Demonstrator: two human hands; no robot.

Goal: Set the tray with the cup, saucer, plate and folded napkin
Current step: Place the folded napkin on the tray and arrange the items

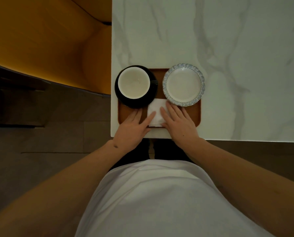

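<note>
1. We saw a brown tray (192,115) on the near left corner of a white marble table (228,40); everything below is placed relative to that tray.
2. A dark saucer (119,93) sat on the tray's far left part, overhanging its left and far edges, with the cup (133,82) standing upright on it, white inside, dark handle pointing right.
3. A blue-rimmed plate (183,85) sat on the tray's far right, overhanging the far edge.
4. The folded white napkin (157,112) lay at the tray's near middle, between saucer and plate.
5. Our left hand (132,130) lay flat, fingers straight, fingertips on the napkin's left edge, gripping nothing.
6. Our right hand (179,124) lay flat too, fingers extended, pressing the napkin's right side, gripping nothing.
7. An orange seat (48,45) stood left of the tray, beyond the table.
</note>
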